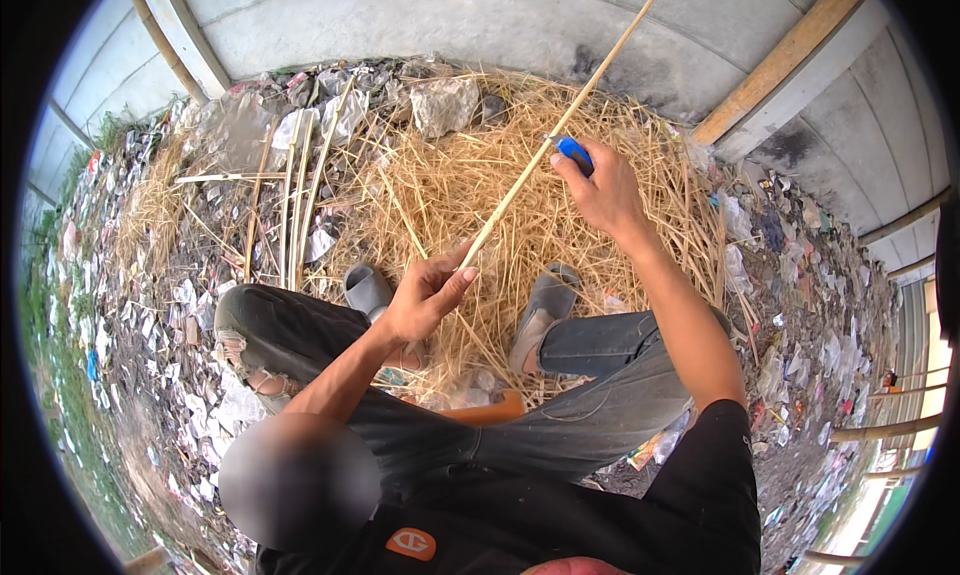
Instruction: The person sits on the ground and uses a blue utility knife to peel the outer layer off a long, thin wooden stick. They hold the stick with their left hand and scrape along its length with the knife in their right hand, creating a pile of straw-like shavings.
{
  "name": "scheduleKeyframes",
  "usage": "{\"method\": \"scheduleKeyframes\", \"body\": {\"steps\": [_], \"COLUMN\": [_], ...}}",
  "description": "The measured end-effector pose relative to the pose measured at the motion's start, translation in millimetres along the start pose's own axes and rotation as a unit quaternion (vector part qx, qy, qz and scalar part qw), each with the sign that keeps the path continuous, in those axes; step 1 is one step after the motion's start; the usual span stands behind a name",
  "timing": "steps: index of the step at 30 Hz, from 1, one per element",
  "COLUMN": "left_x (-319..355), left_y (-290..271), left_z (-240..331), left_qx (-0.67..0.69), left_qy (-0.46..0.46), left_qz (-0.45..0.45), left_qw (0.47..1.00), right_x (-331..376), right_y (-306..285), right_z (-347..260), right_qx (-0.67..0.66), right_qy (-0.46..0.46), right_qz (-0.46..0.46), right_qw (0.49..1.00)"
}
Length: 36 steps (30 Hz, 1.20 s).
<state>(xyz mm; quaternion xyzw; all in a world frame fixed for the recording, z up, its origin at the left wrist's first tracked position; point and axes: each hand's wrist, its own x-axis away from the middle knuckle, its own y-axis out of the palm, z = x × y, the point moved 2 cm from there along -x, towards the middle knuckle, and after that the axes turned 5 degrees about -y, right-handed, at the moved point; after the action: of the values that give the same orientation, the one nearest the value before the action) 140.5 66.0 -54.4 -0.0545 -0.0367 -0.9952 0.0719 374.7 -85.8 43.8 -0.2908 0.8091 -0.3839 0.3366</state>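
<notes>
My left hand pinches the near end of a long thin bamboo strip that runs up and away to the upper right. My right hand is closed on a blue-handled knife and holds its blade against the strip partway along it. Both hands hover above a heap of pale straw-like shavings. I am seated, with my knees in dark torn trousers and grey slippers below the hands.
Several bamboo slats lie on the ground at the left. Litter and plastic scraps cover the soil on both sides. A grey concrete wall with wooden battens closes the far side. An orange seat edge shows between my legs.
</notes>
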Motion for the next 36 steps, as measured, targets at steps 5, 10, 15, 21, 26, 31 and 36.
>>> {"method": "scheduleKeyframes", "body": {"steps": [5, 10, 15, 21, 26, 31, 36], "left_x": [1.9, 1.4, 1.1, -3.6, -4.0, -5.2, -5.5], "left_y": [2.9, 0.4, -3.0, -14.4, -13.7, -13.2, -15.2], "left_z": [11.3, 4.3, 6.9, -0.7, -2.0, 8.3, 2.1], "left_qx": [0.000, -0.011, -0.010, -0.018, -0.009, 0.008, 0.021], "left_qy": [0.001, -0.004, -0.015, -0.012, -0.003, -0.024, -0.009], "left_qz": [0.013, 0.027, 0.031, 0.033, 0.027, 0.032, 0.026], "left_qw": [1.000, 1.000, 0.999, 0.999, 1.000, 0.999, 0.999], "right_x": [-2.6, -3.7, 4.4, 7.9, -18.4, 35.3, -12.4], "right_y": [-3.7, -11.1, 14.4, 35.9, 4.4, 61.0, 30.6], "right_z": [12.9, -2.4, 6.9, -4.9, 20.3, -24.4, 13.6], "right_qx": [0.048, 0.055, 0.059, 0.012, 0.021, -0.037, -0.024], "right_qy": [-0.002, 0.007, -0.002, -0.030, -0.013, -0.106, -0.010], "right_qz": [-0.021, -0.018, -0.079, -0.035, 0.032, -0.069, -0.004], "right_qw": [0.999, 0.998, 0.995, 0.999, 0.999, 0.991, 1.000]}}
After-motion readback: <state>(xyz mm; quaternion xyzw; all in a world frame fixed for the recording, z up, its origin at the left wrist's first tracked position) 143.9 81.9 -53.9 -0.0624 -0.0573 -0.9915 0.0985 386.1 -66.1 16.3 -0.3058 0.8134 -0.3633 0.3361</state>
